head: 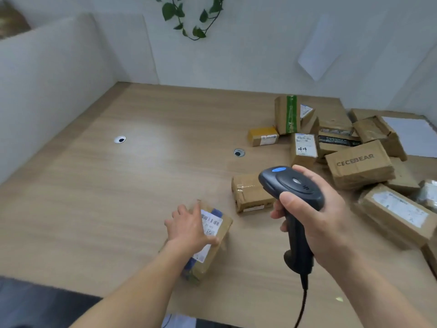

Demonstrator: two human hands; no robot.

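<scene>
My right hand grips the handle of a dark barcode scanner with a blue button on top; its cable hangs down toward the table's near edge. My left hand holds a small cardboard parcel on the wooden table, fingers over its far side and thumb on its white barcode label. Blue tape shows on the parcel. The scanner head is above and to the right of this parcel.
A taped box lies just behind the scanner. Several cardboard parcels, one marked CECEBEAR, are heaped at the right. Two cable grommets sit in the tabletop. White partitions close the left and back. A plant hangs above.
</scene>
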